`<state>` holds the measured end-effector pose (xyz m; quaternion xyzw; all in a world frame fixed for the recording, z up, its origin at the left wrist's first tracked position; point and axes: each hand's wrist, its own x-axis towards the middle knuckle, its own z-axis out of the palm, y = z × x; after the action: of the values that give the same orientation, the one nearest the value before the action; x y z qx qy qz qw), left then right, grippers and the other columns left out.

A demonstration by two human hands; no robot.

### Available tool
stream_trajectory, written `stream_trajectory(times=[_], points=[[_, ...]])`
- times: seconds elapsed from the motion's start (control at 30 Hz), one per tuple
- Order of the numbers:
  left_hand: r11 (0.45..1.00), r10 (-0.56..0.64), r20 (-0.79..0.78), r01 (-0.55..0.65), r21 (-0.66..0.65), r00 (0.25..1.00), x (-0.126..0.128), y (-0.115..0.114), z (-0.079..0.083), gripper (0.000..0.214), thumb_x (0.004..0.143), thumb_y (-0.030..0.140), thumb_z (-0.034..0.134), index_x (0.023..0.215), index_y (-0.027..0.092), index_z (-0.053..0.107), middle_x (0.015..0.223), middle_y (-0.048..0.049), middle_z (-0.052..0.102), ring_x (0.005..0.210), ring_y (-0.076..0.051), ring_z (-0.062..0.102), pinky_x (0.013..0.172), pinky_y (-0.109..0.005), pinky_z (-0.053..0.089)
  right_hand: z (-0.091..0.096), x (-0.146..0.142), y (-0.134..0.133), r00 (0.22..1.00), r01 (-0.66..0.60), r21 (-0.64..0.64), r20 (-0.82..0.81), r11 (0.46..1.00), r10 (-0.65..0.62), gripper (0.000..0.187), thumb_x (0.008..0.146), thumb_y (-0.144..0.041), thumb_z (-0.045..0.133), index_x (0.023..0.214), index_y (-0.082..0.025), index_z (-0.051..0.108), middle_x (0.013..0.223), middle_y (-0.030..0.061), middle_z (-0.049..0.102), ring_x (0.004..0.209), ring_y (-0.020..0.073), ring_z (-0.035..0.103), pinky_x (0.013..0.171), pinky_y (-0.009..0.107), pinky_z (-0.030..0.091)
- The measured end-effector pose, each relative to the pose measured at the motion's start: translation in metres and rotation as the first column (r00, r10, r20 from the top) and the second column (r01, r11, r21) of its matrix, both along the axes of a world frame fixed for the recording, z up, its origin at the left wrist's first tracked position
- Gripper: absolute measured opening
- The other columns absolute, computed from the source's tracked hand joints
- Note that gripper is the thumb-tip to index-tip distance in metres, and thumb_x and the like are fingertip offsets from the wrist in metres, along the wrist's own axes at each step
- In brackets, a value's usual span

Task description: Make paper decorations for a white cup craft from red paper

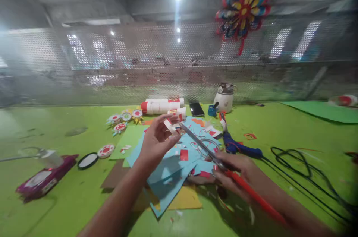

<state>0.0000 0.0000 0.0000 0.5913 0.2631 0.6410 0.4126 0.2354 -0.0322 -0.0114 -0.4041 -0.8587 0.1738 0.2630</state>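
Note:
My left hand [156,142] is raised over the middle of the table, fingers curled around a small white paper strip [171,127] with some red on it. Red-handled scissors [200,142] are in my right hand [236,170], their long grey blades pointing up and left. The blade tips reach close to the strip; whether they touch it I cannot tell. Under both hands lie light blue paper sheets [166,177] strewn with white and red scraps. A small red piece [184,155] rests on the blue paper.
A blue glue gun [240,147] with a black cord [296,166] lies at right. Behind are paper rolls [163,107], a phone [196,109], a blue jar [212,110] and a white container [223,99]. At left are several paper rosettes [120,128] and a purple device [46,179].

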Motion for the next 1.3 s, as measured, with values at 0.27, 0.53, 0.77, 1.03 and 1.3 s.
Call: stream_trajectory(times=[0.27, 0.53, 0.77, 1.03, 1.3], points=[[0.995, 0.102, -0.015, -0.102, 0.008, 0.995, 0.004, 0.004, -0.004, 0.042, 0.071, 0.014, 0.071, 0.105, 0.02, 0.046, 0.107, -0.0057, 0.058, 0.098, -0.016, 0.06, 0.08, -0.029, 0.053, -0.002, -0.002, 0.005, 0.999, 0.027, -0.014, -0.026, 1.0, -0.027, 0.019, 0.087, -0.026, 0.049, 0.094, -0.015, 0.063, 0.074, 0.0024, 0.065, 0.061, 0.0149, 0.056, 0.057, 0.025, 0.045], [0.971, 0.227, -0.076, -0.22, 0.095, 0.971, 0.004, 0.006, -0.006, 0.051, 0.071, 0.015, 0.069, 0.116, 0.019, 0.044, 0.111, -0.0074, 0.054, 0.103, -0.018, 0.058, 0.084, -0.03, 0.053, -0.001, -0.003, -0.002, 0.999, 0.021, 0.118, -0.029, 0.993, -0.018, 0.027, 0.087, -0.026, 0.052, 0.111, -0.018, 0.059, 0.103, 0.0076, 0.066, 0.09, 0.0206, 0.059, 0.08, 0.034, 0.048], [0.962, 0.272, -0.158, -0.264, 0.068, 0.949, 0.002, 0.005, -0.005, 0.05, 0.067, 0.006, 0.06, 0.113, 0.02, 0.046, 0.111, -0.0058, 0.055, 0.086, -0.014, 0.062, 0.073, -0.028, 0.055, -0.008, -0.002, -0.002, 0.983, 0.061, 0.339, 0.14, 0.939, -0.115, 0.033, 0.085, -0.02, 0.051, 0.117, -0.015, 0.057, 0.093, 0.0122, 0.062, 0.08, 0.0249, 0.06, 0.069, 0.04, 0.051], [0.945, 0.326, -0.215, -0.319, 0.065, 0.921, 0.003, 0.004, -0.004, 0.043, 0.065, 0.004, 0.059, 0.104, 0.02, 0.049, 0.108, -0.0039, 0.058, 0.087, -0.015, 0.063, 0.075, -0.03, 0.055, -0.009, 0.001, -0.001, 0.964, 0.072, 0.412, 0.205, 0.908, -0.169, 0.038, 0.085, -0.023, 0.054, 0.121, -0.012, 0.053, 0.09, 0.0123, 0.06, 0.081, 0.0266, 0.058, 0.067, 0.041, 0.05], [0.954, 0.3, -0.253, -0.285, 0.095, 0.92, 0.003, 0.004, -0.004, 0.041, 0.068, 0.006, 0.059, 0.105, 0.02, 0.048, 0.108, -0.005, 0.058, 0.086, -0.016, 0.062, 0.075, -0.032, 0.054, -0.005, 0.0, -0.001, 0.947, 0.086, 0.451, 0.24, 0.888, -0.213, 0.038, 0.08, -0.018, 0.054, 0.117, -0.013, 0.057, 0.087, 0.0116, 0.06, 0.076, 0.0245, 0.059, 0.061, 0.036, 0.048]])
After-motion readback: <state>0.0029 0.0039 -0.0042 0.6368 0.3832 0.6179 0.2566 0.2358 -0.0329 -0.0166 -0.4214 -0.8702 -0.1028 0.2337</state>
